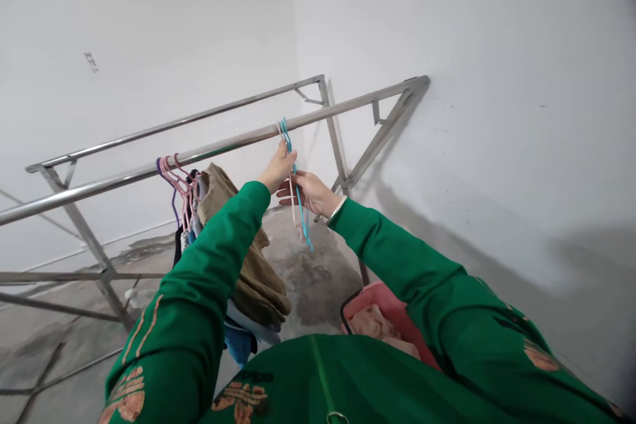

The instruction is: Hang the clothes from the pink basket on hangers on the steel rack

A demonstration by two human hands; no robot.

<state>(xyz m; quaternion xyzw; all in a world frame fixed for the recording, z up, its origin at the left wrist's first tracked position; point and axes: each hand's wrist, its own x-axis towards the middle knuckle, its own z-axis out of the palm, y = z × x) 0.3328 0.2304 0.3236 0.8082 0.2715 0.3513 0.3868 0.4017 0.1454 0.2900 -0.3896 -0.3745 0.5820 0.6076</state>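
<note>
My left fingers (283, 154) closed on blue-and-pink plastic hangers (299, 205) at steel drying rail (223, 142); right fingers (287, 192) pinching them lower; hooks likely need lifting over rail.

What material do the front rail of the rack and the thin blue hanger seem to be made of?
The front rail looks like polished stainless steel tube: it has a smooth, bright metallic shine. The blue hanger seems to be plastic-coated wire, because it is thin with an even, matte colour, but the core is hidden.
</note>
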